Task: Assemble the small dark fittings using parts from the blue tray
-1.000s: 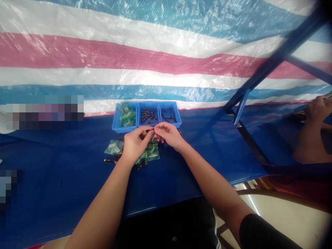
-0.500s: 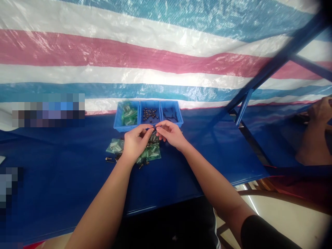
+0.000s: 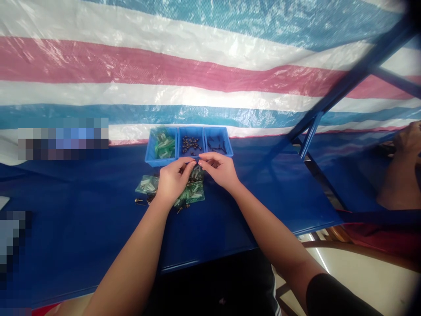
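My left hand point(image 3: 173, 179) and my right hand point(image 3: 219, 170) meet just in front of three blue bins, fingertips pinched close together. Whatever lies between the fingertips is too small to name. The left bin point(image 3: 151, 149) holds green plastic packets point(image 3: 164, 145). Small brass-coloured and dark screws point(image 3: 190, 144) lie in the middle bin, and thin dark pieces point(image 3: 217, 145) in the right one. Below my hands are green bags with pale pieces point(image 3: 195, 191), another such bag point(image 3: 147, 184), and loose screws point(image 3: 139, 201) on the blue table, partly hidden by my left hand.
The blue table point(image 3: 210, 232) runs across the view. A striped plastic sheet point(image 3: 197, 79) hangs behind it. Blue metal bars point(image 3: 345, 87) slant at the right, where another person's arm point(image 3: 396, 175) shows. Blurred blocks cover things at the left.
The fingers of my right hand have curled in slightly, and the pinch stays in nearly the same place. The view has shifted very slightly.
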{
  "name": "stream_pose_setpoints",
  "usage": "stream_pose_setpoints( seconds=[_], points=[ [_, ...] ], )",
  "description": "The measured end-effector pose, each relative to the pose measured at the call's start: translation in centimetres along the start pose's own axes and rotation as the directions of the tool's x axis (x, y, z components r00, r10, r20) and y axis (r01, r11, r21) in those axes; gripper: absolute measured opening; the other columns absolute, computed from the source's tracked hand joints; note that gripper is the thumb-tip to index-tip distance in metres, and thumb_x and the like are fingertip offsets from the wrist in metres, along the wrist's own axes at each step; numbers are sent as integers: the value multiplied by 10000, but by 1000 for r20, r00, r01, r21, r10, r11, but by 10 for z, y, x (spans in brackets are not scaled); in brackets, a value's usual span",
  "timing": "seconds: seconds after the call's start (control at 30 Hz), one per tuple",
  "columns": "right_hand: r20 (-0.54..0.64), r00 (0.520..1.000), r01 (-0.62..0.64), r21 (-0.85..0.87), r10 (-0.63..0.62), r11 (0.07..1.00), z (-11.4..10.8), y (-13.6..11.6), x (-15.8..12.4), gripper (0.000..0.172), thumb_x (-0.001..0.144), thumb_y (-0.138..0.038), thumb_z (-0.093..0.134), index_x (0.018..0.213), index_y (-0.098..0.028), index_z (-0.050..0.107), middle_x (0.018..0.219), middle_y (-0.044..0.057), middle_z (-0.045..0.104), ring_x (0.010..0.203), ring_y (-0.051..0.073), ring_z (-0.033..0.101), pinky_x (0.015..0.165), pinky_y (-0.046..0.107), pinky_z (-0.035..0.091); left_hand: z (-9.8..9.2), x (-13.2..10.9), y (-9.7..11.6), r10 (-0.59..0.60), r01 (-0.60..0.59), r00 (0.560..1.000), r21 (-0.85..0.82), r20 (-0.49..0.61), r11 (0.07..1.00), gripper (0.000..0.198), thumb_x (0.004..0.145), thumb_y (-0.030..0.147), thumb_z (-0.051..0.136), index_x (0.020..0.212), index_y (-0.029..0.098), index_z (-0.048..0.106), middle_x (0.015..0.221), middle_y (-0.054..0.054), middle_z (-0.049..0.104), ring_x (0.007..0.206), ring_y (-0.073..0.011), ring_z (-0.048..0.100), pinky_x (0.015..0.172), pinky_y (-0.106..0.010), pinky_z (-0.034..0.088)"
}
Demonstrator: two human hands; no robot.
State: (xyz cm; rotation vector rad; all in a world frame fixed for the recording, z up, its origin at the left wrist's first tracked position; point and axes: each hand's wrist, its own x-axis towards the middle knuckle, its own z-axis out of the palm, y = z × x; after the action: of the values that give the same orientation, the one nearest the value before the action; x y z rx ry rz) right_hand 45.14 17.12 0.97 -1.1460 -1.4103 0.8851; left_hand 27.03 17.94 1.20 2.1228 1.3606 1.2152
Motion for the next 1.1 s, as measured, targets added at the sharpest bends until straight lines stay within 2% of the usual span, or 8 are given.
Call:
stream_pose_setpoints(
  seconds=[0.17,0.43,0.7,0.77,0.83,0.93,1.0,1.1],
  points=[
    [2,1000,7,-80,-7,997,-1,1,0,246,852,-403,700,1029,-243,759,973,43,765,786,176,701,690,311,549,-1,0,0,16,-17,999,21,38,1000,296,964,417,572,1040,194,751,759,-22,719,620,-126,611,659,-221,476],
    [3,999,34,-67,-34,997,-1,-1,0,245,843,-380,713,1035,-236,762,987,42,769,792,168,707,781,325,570,-1,0,0,24,-26,997,30,69,999,308,986,418,533,1034,191,736,903,-40,757,710,-140,656,733,-226,488],
    [-15,1000,21,-124,-23,992,-3,-2,1,226,842,-395,702,989,-239,774,945,36,774,776,179,701,755,325,570,-2,-1,-2,-2,0,997,31,75,1000,316,985,430,533,1048,202,742,908,-33,762,733,-149,671,730,-230,483],
    [-76,996,25,-155,-37,988,-6,-4,2,226,837,-395,703,983,-240,777,949,34,772,748,172,680,738,321,565,-3,0,-2,-23,20,997,43,67,999,331,989,431,518,1067,200,743,875,-34,757,710,-150,666,707,-234,478],
    [-187,981,12,-191,-48,981,-10,-6,4,238,842,-402,690,994,-239,774,944,36,766,731,167,652,733,321,558,-4,0,-1,-34,31,998,49,58,998,339,990,429,508,1064,198,744,847,-35,751,693,-152,661,673,-238,466],
    [-376,925,-37,-236,-56,971,-18,-7,6,279,868,-407,638,1035,-219,760,914,51,745,716,168,618,738,327,549,-3,0,-1,-34,31,998,57,46,998,339,979,430,510,1017,193,750,801,-36,738,662,-156,645,632,-251,447],
    [-429,902,-77,-269,-48,960,-23,-7,8,271,864,-391,630,1020,-207,754,892,54,732,701,167,605,756,336,545,-3,0,-1,-32,29,998,59,49,998,335,974,426,513,992,191,751,772,-34,729,643,-156,633,621,-256,439],
    [-441,897,-150,-291,7,945,-26,-6,9,225,838,-353,644,969,-205,749,833,43,711,675,165,596,768,343,540,-3,-1,-1,-25,21,998,58,53,998,330,974,420,514,976,190,750,763,-31,725,644,-156,632,619,-256,436]
  ],
)
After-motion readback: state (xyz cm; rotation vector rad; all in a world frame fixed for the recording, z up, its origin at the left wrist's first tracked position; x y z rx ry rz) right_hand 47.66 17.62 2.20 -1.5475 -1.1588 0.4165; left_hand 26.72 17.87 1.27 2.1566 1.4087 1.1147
